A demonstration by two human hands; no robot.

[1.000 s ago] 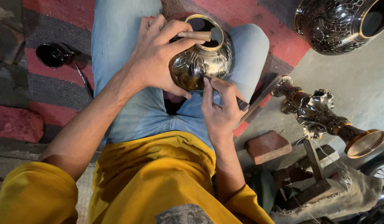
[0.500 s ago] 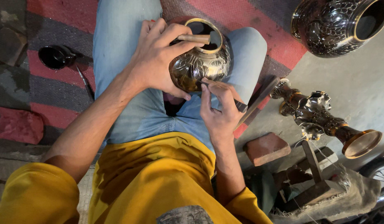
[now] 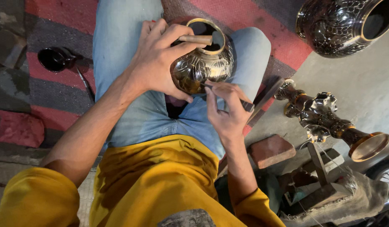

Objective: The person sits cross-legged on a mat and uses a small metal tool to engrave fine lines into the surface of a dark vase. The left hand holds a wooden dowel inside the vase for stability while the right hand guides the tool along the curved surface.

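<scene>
Fingers (image 3: 211,94) of the right hand (image 3: 226,111) are pinched on a thin tool (image 3: 226,94), pointed left at the brass pot (image 3: 203,63), which is gripped by the left hand (image 3: 161,59).

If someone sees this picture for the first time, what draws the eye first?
A shiny engraved brass pot rests on the person's lap at centre; the left hand grips it, and the right hand presses a thin tool to its side. At upper right lies a larger dark engraved vase, and below it an ornate metal stem.
</scene>
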